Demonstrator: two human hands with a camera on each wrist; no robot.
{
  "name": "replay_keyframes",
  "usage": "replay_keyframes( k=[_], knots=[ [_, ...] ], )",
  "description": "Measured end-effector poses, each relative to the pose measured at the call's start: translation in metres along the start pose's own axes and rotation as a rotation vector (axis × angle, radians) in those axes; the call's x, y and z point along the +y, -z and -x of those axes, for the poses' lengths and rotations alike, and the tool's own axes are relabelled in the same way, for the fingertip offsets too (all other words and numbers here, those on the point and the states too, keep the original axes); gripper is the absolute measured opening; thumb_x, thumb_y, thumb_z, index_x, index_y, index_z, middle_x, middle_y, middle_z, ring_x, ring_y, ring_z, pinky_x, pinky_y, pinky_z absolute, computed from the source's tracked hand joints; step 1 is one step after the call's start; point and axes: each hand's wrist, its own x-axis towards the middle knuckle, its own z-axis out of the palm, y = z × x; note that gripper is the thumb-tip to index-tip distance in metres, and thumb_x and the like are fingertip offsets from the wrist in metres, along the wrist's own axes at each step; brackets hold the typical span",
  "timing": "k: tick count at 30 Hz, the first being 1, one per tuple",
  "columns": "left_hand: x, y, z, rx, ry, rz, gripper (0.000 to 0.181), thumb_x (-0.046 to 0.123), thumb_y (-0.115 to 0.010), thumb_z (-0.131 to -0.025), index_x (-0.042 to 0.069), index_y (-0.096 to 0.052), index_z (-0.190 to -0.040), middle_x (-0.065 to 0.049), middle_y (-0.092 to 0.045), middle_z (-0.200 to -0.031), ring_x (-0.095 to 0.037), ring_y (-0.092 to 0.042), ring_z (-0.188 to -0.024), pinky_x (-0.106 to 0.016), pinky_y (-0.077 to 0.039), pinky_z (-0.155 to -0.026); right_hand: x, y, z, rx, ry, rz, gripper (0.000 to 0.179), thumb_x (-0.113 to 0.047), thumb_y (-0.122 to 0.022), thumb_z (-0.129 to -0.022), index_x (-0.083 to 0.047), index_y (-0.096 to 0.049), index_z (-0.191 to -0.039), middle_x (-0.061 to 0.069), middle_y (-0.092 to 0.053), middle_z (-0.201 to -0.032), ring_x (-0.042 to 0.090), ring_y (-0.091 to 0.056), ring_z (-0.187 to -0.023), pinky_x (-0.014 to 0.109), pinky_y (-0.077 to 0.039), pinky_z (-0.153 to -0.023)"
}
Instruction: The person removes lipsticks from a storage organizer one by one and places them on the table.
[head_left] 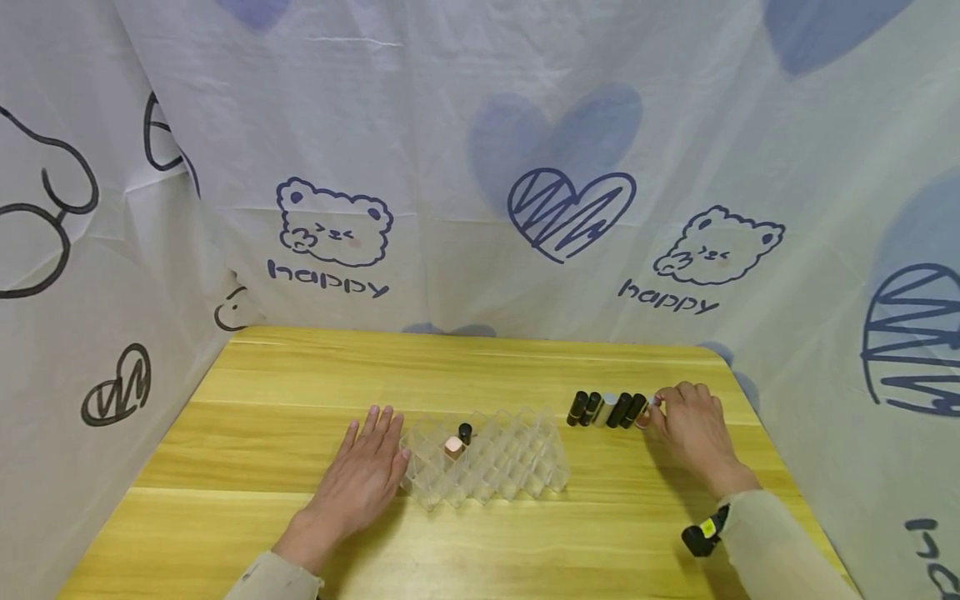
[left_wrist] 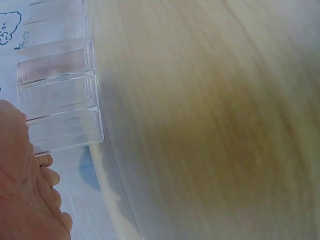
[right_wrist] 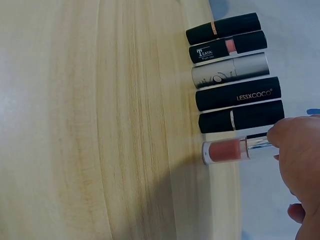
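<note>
Flat on the table, my left hand (head_left: pixel 363 471) has its fingers extended, with its thumb side against the left end of a clear plastic lipstick organizer (head_left: pixel 517 477). A pink-brown lipstick (head_left: pixel 453 447) and a black-capped one (head_left: pixel 465 432) stand in its compartments. In the left wrist view, the clear wall (left_wrist: pixel 65 125) is beside the fingers (left_wrist: pixel 50 177). At the right, my right hand (head_left: pixel 696 429) pinches the silver cap end of a clear lip gloss tube (right_wrist: pixel 225 151) with pinkish contents. The tube lies at the near end of a lipstick row; the other fingers are mostly hidden.
Beside the gloss lie several lipsticks: black ones (right_wrist: pixel 237 93) and a silver one (right_wrist: pixel 230 70), side by side. The wooden table (head_left: pixel 300 383) meets a white cloth (head_left: pixel 450 250) with bear and heart drawings at the back and sides.
</note>
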Motion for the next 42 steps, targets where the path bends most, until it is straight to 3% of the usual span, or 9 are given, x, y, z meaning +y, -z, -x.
replay_keyframes(
  k=[8, 14, 21, 30, 36, 42],
  knots=[
    [0.0, 0.001, 0.001, 0.005, 0.0, -0.001, 0.062, 0.038, -0.032, -0.117, -0.003, -0.03, -0.163, -0.024, -0.027, -0.171, -0.04, -0.019, -0.162, -0.061, -0.015, -0.132, -0.002, 0.003, -0.001, -0.034, -0.022, 0.004, 0.023, -0.019, -0.064, -0.102, 0.002, -0.072, -0.108, 0.021, -0.065, -0.103, 0.04, -0.053, -0.093, 0.052, -0.044, -0.075],
    [0.0, 0.001, 0.0, 0.006, -0.002, 0.001, 0.062, 0.039, -0.032, -0.117, -0.003, -0.03, -0.163, -0.023, -0.027, -0.171, -0.04, -0.02, -0.162, -0.06, -0.015, -0.132, -0.007, 0.011, -0.001, -0.066, -0.044, -0.005, 0.035, -0.02, -0.066, -0.101, 0.008, -0.069, -0.122, 0.026, -0.065, -0.111, 0.042, -0.054, -0.099, 0.055, -0.046, -0.079],
    [0.0, 0.001, 0.001, 0.01, -0.001, 0.005, 0.063, 0.039, -0.032, -0.116, -0.002, -0.03, -0.164, -0.023, -0.028, -0.171, -0.04, -0.021, -0.161, -0.061, -0.014, -0.132, -0.022, 0.023, -0.004, -0.012, -0.029, -0.02, 0.038, -0.018, -0.066, -0.099, 0.007, -0.067, -0.127, 0.025, -0.064, -0.113, 0.042, -0.053, -0.099, 0.055, -0.044, -0.079],
    [0.0, 0.002, 0.0, 0.008, -0.005, -0.001, 0.062, 0.038, -0.033, -0.116, -0.003, -0.031, -0.163, -0.023, -0.029, -0.17, -0.039, -0.019, -0.162, -0.061, -0.015, -0.132, -0.068, 0.032, -0.015, 0.204, 0.184, -0.017, 0.027, -0.016, -0.076, -0.094, 0.003, -0.072, -0.113, 0.02, -0.067, -0.101, 0.042, -0.056, -0.092, 0.052, -0.045, -0.075],
    [-0.001, 0.002, 0.0, 0.003, -0.003, 0.002, 0.063, 0.038, -0.033, -0.116, -0.003, -0.03, -0.163, -0.023, -0.028, -0.171, -0.039, -0.019, -0.162, -0.061, -0.014, -0.132, -0.112, 0.034, -0.021, 0.249, 0.292, -0.05, 0.026, -0.018, -0.08, -0.093, 0.001, -0.073, -0.109, 0.016, -0.066, -0.097, 0.037, -0.056, -0.089, 0.048, -0.045, -0.072],
    [-0.001, 0.001, 0.0, 0.012, -0.005, 0.0, 0.062, 0.038, -0.033, -0.116, -0.004, -0.032, -0.163, -0.024, -0.029, -0.17, -0.041, -0.021, -0.161, -0.062, -0.015, -0.131, -0.152, 0.03, -0.024, 0.24, 0.372, -0.087, 0.024, -0.021, -0.08, -0.093, -0.003, -0.073, -0.108, 0.011, -0.065, -0.096, 0.034, -0.057, -0.09, 0.045, -0.045, -0.072]
  ],
)
